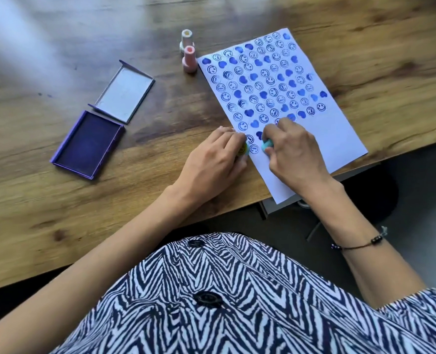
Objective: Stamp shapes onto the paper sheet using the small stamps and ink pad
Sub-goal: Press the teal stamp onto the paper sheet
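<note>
A white paper sheet (337, 139) lies at the table's right, covered with several rows of blue hearts and smiley rings. My left hand (211, 159) grips a yellow smiley stamp (242, 148) at the sheet's left edge. My right hand (296, 152) holds a turquoise stamp (266, 144) pressed down on the paper beside it. The open ink pad (86, 145), purple with dark blue ink, sits to the left, apart from both hands. Two more stamps stand upright near the sheet's top left corner: a pink stamp (189, 60) and a white stamp (186, 40).
The ink pad's grey lid (125, 92) lies open behind the pad. The wooden table (58, 213) has its near edge close to my body; the sheet's lower corner overhangs that edge. A dark floor and a metal frame show below on the right.
</note>
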Demonstrator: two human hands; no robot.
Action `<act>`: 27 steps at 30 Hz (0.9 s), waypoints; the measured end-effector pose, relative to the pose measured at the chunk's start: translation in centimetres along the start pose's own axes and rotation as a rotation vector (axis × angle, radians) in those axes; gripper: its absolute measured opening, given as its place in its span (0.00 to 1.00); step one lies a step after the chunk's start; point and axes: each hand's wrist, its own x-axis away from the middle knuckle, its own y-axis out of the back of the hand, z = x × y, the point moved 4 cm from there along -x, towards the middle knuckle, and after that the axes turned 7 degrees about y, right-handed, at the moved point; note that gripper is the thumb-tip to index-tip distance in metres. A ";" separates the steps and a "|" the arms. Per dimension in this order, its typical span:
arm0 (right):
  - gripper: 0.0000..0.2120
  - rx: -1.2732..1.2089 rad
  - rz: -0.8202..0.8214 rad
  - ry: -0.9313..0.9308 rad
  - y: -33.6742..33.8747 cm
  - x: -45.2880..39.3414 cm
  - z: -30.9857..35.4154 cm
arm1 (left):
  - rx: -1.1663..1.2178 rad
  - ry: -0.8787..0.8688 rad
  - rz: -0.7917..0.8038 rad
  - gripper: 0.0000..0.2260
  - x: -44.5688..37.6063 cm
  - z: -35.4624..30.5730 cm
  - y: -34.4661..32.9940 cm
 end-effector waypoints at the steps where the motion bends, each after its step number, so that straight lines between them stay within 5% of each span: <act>1: 0.09 0.023 0.008 -0.005 0.0 -0.1 0.1 | 0.000 0.001 -0.005 0.13 0.0 0.0 -0.1; 12: 0.08 -0.008 0.084 -0.022 0.0 -0.5 0.3 | -0.017 0.001 -0.015 0.12 0.2 0.0 -0.3; 19: 0.08 -0.866 -0.235 -0.467 2.7 1.0 -4.3 | 0.047 -0.019 -0.037 0.15 0.3 0.1 0.3; 27: 0.11 -1.289 -0.127 -0.442 2.0 1.2 -0.2 | 0.761 0.371 -0.060 0.13 0.9 1.1 1.4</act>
